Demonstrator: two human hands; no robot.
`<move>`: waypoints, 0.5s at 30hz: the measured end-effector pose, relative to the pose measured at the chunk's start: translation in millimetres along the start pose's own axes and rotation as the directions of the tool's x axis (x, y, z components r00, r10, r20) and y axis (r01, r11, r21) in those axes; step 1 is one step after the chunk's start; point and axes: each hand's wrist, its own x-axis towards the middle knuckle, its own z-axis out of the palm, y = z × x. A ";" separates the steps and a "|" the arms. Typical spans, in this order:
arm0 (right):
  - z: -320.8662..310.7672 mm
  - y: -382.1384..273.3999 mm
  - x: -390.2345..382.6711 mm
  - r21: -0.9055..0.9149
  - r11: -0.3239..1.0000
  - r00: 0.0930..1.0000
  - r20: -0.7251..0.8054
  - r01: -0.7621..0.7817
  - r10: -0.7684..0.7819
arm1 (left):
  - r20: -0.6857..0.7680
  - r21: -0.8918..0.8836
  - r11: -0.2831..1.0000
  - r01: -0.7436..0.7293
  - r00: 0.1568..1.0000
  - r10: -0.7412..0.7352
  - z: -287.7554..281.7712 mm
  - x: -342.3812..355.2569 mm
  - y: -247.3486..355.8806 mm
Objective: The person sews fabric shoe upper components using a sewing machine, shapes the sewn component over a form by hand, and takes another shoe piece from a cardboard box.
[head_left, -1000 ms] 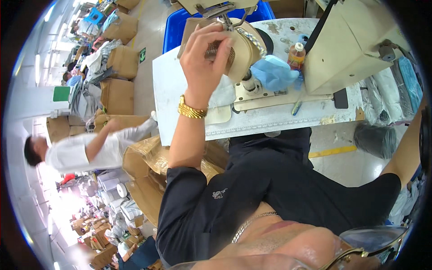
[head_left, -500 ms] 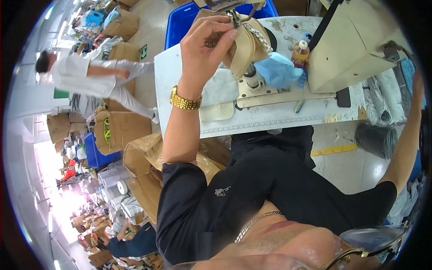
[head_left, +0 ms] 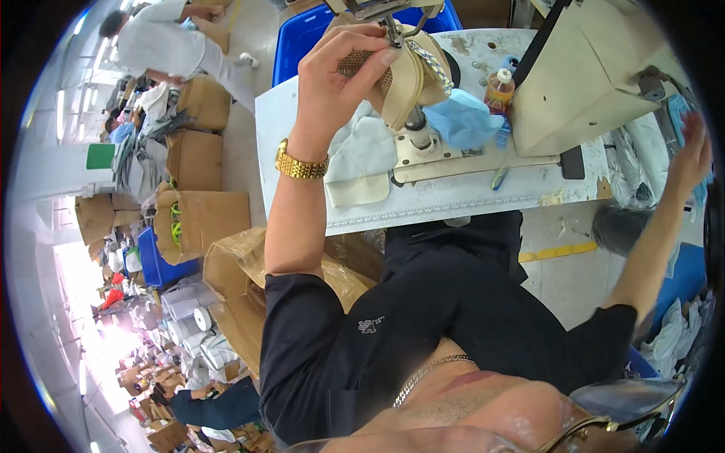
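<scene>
Coarse mesh (head_left: 353, 63), smooth matt beige panel (head_left: 403, 94), shiny metal machine post (head_left: 416, 121).

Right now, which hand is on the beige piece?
The left hand, with the gold watch; the right hand is off right of the table.

I have the bare left hand (head_left: 336, 79) raised, thumb and fingers pinching, the bare right hand (head_left: 689, 155) outstretched sideways, fingers loose.

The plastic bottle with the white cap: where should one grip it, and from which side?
Probably by the narrow white cap, from above: the plastic bottle stands upright and its top is exposed. Lower down, the crumpled light-blue cloth crowds its left, and the sewing machine is close on its right.
</scene>
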 end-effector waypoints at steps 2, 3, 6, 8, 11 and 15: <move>25.2 -33.0 -47.5 0.255 0.963 0.992 -0.061 -0.088 0.107 | 0.020 0.078 0.996 -0.052 0.999 0.051 0.0 -3.9 11.0; 54.0 -74.0 -81.1 0.330 0.939 0.993 -0.024 -0.099 0.113 | -0.029 0.299 0.948 -0.107 0.992 0.121 3.0 -7.2 17.0; 151.1 -168.7 -139.6 0.414 0.867 0.857 0.515 -0.278 0.029 | -0.145 0.424 0.905 -0.043 0.983 0.115 14.7 -25.2 27.2; 196.8 -208.1 -143.5 0.417 0.806 0.763 0.642 -0.421 0.067 | -0.218 0.302 0.952 0.042 0.976 0.026 20.7 -26.3 27.1; 234.3 -221.6 -135.7 0.364 0.842 0.753 0.654 -0.398 0.073 | -0.154 0.188 0.982 0.003 0.988 0.027 13.7 -19.3 12.6; 227.3 -224.8 -154.8 0.206 0.897 0.673 0.729 -0.391 0.125 | -0.076 0.025 1.000 0.006 0.997 -0.004 3.3 -22.4 -2.3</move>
